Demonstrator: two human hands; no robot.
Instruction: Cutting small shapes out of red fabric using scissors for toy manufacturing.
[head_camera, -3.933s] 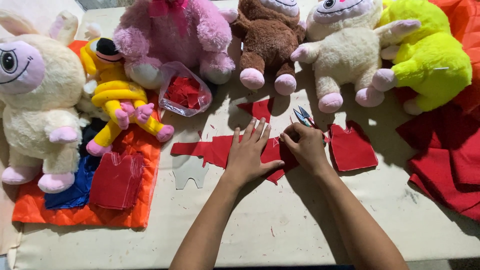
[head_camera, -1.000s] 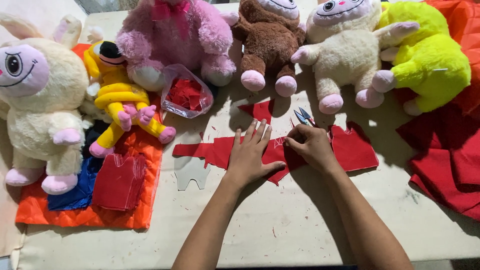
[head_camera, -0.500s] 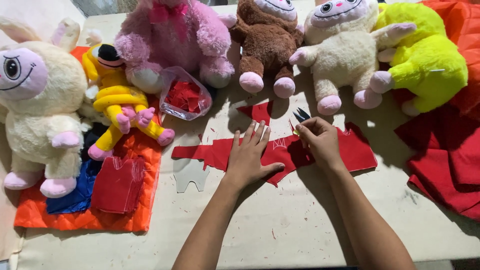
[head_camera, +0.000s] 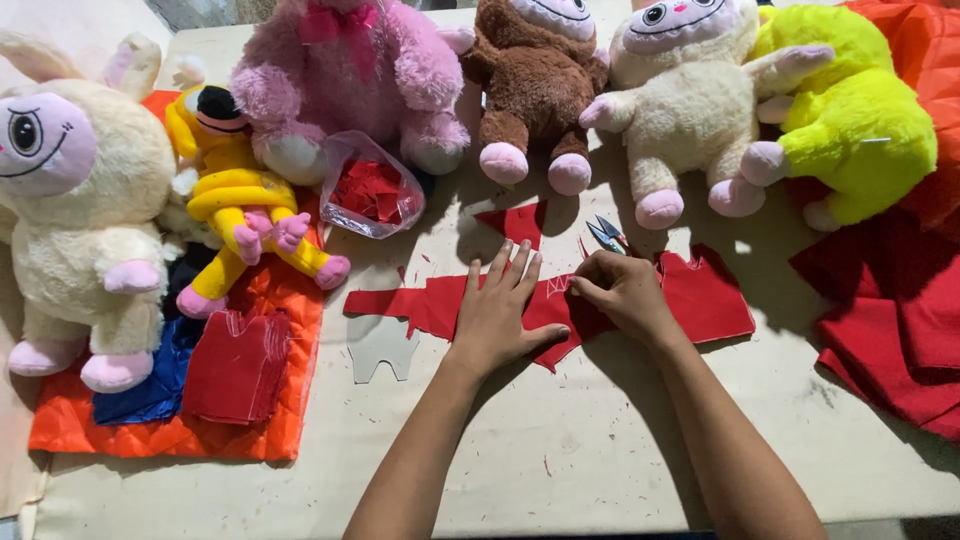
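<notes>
Red felt (head_camera: 700, 300), laid flat on the counter (head_camera: 560, 450) near the plush toys (head_camera: 540, 90), is pinned by the spread left hand (head_camera: 497, 315) so it cannot slide, while the right hand (head_camera: 620, 292) is pinched at its chalked edge beside small snips (head_camera: 606, 234).

Red felt strip (head_camera: 690, 300): middle hidden under both hands. Pink plush (head_camera: 350, 70), brown plush (head_camera: 535, 70) and cream plush (head_camera: 680, 90) cut off by top edge (heads partly lost). Red fabric pile (head_camera: 890, 330) runs off right edge. Snips (head_camera: 605, 235) too small to detail.
</notes>
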